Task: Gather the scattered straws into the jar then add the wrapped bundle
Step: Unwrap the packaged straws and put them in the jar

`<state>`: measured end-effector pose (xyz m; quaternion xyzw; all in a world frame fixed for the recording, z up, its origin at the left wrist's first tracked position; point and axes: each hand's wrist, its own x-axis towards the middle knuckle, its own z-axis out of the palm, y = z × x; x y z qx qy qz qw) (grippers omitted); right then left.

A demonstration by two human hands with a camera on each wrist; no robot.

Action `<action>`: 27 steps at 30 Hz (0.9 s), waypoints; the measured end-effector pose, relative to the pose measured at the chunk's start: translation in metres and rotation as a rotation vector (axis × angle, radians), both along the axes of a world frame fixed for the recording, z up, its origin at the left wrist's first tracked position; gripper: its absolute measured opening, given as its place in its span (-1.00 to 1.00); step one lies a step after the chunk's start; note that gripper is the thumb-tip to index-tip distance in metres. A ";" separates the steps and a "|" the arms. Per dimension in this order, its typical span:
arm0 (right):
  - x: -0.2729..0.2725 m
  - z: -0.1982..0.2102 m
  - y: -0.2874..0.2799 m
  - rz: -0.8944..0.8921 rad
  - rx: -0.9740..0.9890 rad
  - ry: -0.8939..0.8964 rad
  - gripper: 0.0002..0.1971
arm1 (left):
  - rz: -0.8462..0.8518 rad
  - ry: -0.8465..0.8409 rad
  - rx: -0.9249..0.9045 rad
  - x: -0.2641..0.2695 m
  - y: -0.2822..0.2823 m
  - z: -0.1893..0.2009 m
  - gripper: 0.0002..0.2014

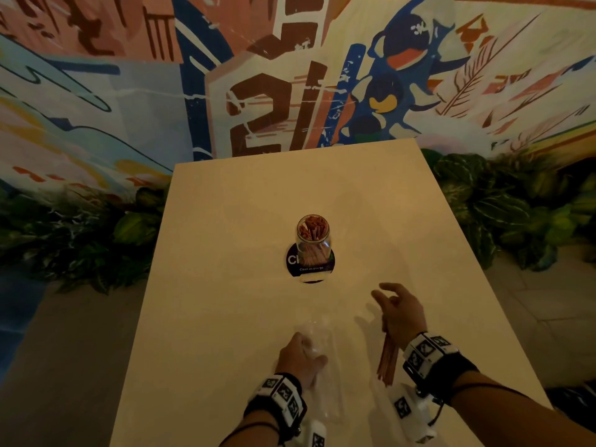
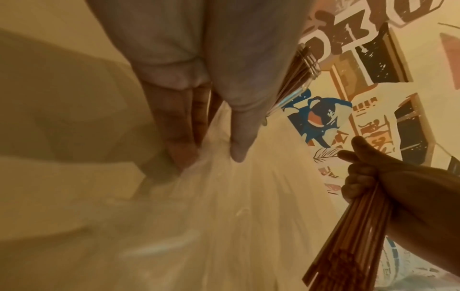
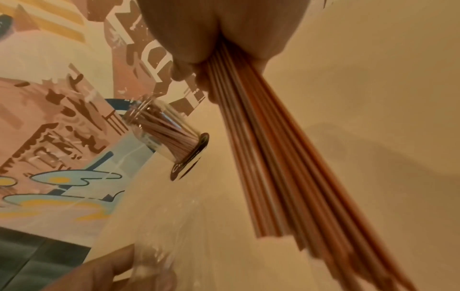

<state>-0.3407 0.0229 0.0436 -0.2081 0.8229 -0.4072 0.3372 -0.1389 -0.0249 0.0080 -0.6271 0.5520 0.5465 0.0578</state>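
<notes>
A glass jar (image 1: 313, 238) packed with reddish straws stands upright on a dark round sticker (image 1: 293, 264) at the table's middle; it also shows as the jar (image 3: 161, 135) in the right wrist view. My right hand (image 1: 400, 312) grips a bundle of orange-brown straws (image 1: 387, 359), held above the table with the ends pointing back toward me; the straws (image 3: 278, 167) fan out below the fist. My left hand (image 1: 301, 358) pinches a clear plastic wrapper (image 1: 317, 337) lying on the table, seen as the wrapper (image 2: 236, 206) under the fingers (image 2: 181, 137).
The beige table (image 1: 258, 204) ends against a painted mural wall (image 1: 274, 91). Green leafy plants (image 1: 503, 201) line both sides of the table. Grey floor lies beyond the left and right edges.
</notes>
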 end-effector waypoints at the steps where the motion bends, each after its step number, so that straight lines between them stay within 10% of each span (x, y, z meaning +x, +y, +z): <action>1: -0.003 0.000 0.003 -0.016 0.002 0.014 -0.75 | 0.007 -0.020 -0.009 -0.003 0.001 0.001 -0.70; 11: -0.019 -0.004 0.022 -0.038 0.036 0.033 -0.82 | -0.049 -0.164 -0.170 -0.014 -0.008 -0.001 -0.17; 17: -0.019 0.001 0.020 -0.052 -0.004 -0.009 -0.84 | -0.105 -0.166 -0.222 0.000 -0.007 0.013 -0.21; 21: -0.006 0.028 0.004 -0.064 -0.143 -0.085 -0.89 | -0.166 0.133 -0.428 0.000 -0.011 0.051 -0.52; 27: 0.032 0.098 -0.027 0.018 -0.426 -0.296 -0.90 | -0.305 0.568 0.088 -0.028 -0.007 0.084 -0.27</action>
